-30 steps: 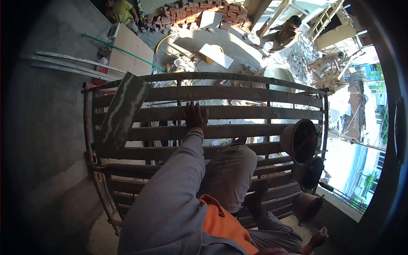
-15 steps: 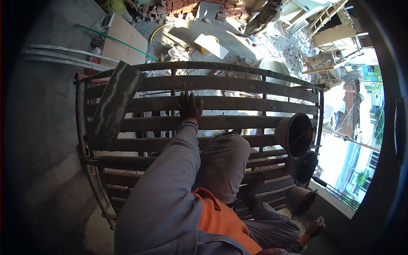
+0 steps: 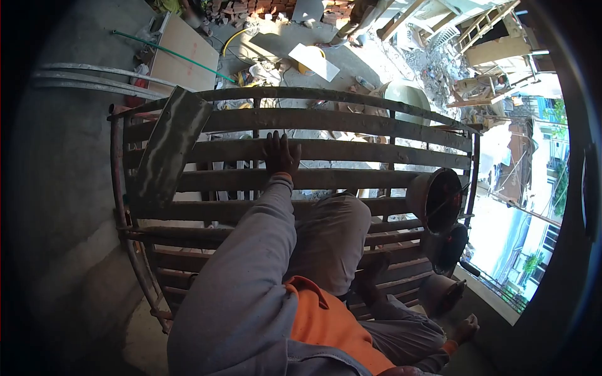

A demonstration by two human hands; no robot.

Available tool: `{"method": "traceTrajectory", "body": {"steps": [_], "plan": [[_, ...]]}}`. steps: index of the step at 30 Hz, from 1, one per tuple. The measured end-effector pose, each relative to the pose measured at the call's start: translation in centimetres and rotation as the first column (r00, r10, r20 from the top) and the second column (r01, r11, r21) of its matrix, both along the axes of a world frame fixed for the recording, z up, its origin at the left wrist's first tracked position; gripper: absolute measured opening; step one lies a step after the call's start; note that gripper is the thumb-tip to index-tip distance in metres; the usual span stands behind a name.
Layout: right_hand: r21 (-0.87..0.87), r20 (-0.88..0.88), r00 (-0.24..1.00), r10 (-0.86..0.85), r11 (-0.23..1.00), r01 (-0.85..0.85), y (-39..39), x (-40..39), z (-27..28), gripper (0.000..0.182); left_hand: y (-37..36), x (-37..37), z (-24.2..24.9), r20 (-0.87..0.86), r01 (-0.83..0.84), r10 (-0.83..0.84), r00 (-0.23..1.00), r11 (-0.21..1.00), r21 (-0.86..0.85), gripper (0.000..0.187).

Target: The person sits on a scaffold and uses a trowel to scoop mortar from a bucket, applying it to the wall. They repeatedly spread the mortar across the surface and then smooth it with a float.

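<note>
Leaning against the left end of the plank platform, a mortar-streaked flat board rests tilted across the slats, propped where it cannot slip through the gaps. Further right, the left hand lies flat on one plank, fingers spread and released, pressing down rather than gripping, apparently to steady the person perched high above the yard. Right again, three metal pans sit along the platform's edge, within reach. At the lower right, the right hand appears loosely clenched; whether it holds anything I cannot tell.
</note>
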State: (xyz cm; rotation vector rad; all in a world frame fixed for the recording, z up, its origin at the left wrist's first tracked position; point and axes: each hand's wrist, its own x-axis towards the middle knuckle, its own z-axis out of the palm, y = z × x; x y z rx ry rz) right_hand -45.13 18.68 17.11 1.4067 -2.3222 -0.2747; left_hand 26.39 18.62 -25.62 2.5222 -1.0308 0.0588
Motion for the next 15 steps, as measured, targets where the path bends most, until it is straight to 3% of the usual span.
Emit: {"method": "traceTrajectory", "body": {"steps": [15], "plan": [[0.07, 0.019, 0.996, -0.09, 0.994, 0.088, -0.7, 0.6, -0.1, 0.03, -0.1, 0.0, 0.1, 0.013, -0.002, 0.002, 1.0, 0.999, 0.037, 0.059]]}}
